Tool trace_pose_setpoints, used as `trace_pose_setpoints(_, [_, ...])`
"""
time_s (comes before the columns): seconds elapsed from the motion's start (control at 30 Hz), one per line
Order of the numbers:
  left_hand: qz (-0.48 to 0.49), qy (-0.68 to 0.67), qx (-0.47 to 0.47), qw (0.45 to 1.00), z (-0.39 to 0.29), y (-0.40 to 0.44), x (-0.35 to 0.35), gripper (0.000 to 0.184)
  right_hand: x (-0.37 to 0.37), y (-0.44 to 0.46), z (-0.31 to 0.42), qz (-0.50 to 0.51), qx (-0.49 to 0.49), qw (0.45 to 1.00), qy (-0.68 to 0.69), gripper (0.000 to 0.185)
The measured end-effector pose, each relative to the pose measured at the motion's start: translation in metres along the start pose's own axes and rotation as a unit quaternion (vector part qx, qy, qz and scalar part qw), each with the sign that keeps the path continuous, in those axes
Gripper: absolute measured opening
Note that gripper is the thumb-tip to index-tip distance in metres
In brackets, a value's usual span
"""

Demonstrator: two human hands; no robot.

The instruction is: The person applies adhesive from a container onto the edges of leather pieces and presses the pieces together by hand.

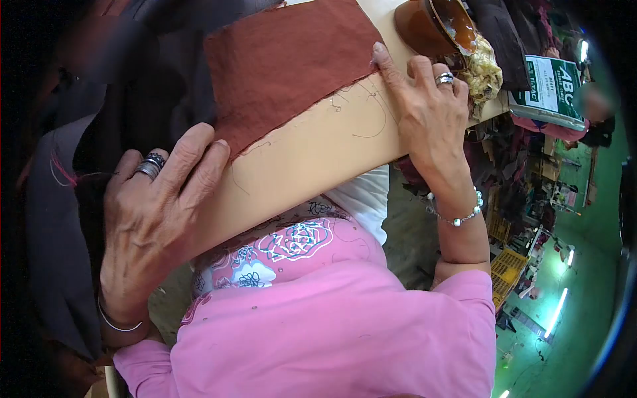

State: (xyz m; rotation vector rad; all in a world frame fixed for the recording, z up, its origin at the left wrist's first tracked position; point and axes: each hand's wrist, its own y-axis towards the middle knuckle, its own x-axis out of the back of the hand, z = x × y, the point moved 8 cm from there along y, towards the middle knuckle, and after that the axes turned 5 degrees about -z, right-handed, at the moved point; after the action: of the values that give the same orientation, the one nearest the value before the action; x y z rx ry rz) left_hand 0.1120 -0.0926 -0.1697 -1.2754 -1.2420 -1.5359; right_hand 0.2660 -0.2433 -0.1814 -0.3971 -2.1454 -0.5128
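A reddish-brown piece of fabric (292, 66) with a frayed lower edge lies on the pale tabletop (312, 152). My left hand (159, 199), wearing rings, has its fingertips on the fabric's lower left corner, next to dark cloth (146, 86). At the fabric's right corner, the index fingertip of my right hand (431, 106) touches the edge, the other fingers bent and apart towards the crumpled yellowish material (484, 69). Loose threads trail from the frayed edge onto the table.
A brown bowl-like container (421, 30) stands at the table's upper right. Beyond it are dark cloth and a green and white ABC package (554, 89). A yellow crate (507, 268) is on the right, over a green floor. Dark grey cloth (60, 232) hangs at the left.
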Motion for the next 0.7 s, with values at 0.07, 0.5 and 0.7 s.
trace_pose_setpoints(0.07, [-0.003, -0.004, 0.0, 1.0, 0.0, -0.001, 0.0, 0.038, 0.006, -0.003, 0.009, -0.012, 0.009, 0.999, 0.031, 0.054])
trace_pose_setpoints(0.5, [-0.024, -0.009, 0.001, 1.0, 0.0, -0.001, 0.001, 0.037, 0.015, 0.0, 0.018, -0.039, 0.049, 0.998, 0.0, 0.055])
trace_pose_setpoints(0.7, [-0.025, -0.009, -0.001, 1.0, -0.001, 0.001, 0.001, 0.035, 0.011, 0.001, 0.019, 0.061, 0.012, 0.998, 0.023, 0.06])
